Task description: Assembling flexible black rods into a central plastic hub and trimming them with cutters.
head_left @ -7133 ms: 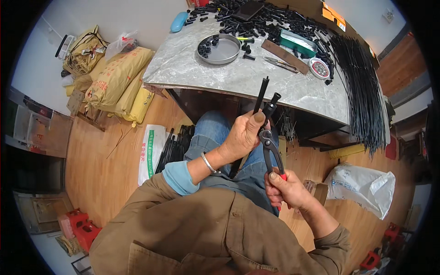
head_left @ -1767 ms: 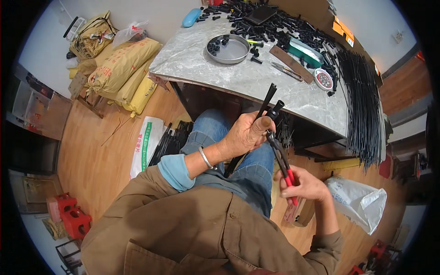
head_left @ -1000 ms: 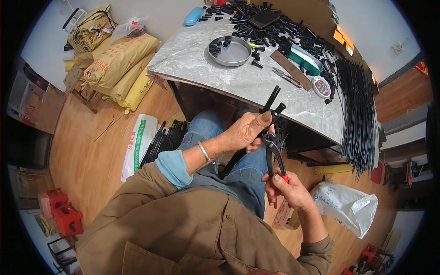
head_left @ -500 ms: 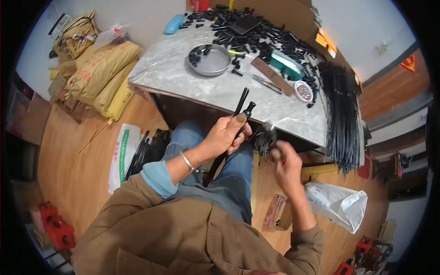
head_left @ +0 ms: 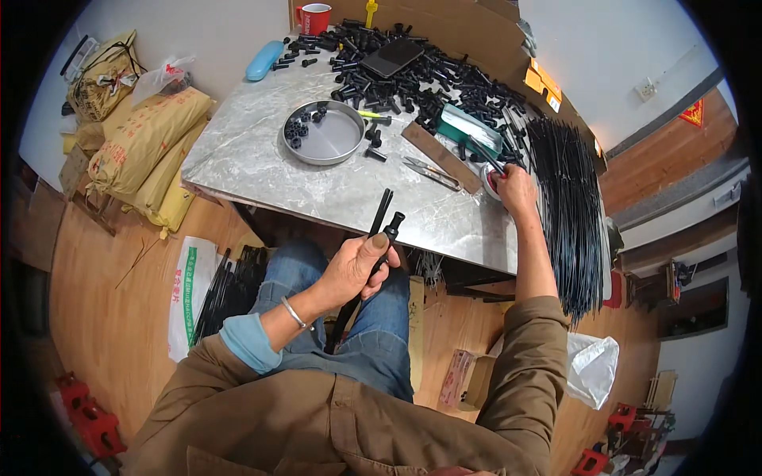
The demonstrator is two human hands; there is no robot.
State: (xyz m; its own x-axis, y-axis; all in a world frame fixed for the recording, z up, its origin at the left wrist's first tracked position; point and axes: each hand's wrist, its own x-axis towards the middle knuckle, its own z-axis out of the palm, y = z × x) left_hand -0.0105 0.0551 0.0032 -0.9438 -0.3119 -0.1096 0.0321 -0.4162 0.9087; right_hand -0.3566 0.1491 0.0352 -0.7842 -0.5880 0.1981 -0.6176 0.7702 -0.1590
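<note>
The left fingers (head_left: 375,245) are closed round one black fitting (head_left: 392,228), which tilts up beyond the thumb; beside it, in the same grip, are black rods (head_left: 381,208), too overlapped to count. The right fingers (head_left: 509,179) are drawn in round one dark tool (head_left: 481,149) that points away from them; its kind cannot be told. One round tin (head_left: 487,181) lies under the right fingers, partly hidden; whether they touch it is unclear. On the tabletop (head_left: 250,170), left of the right fingers, are one pair of snips (head_left: 432,174) and one brown bar (head_left: 440,156); just beyond them stands one green box (head_left: 453,127). One bundle (head_left: 567,214) of many thin black rods lies to their right. Beyond the left fingers sits one pan (head_left: 337,140), holding several small black parts (head_left: 296,131).
</note>
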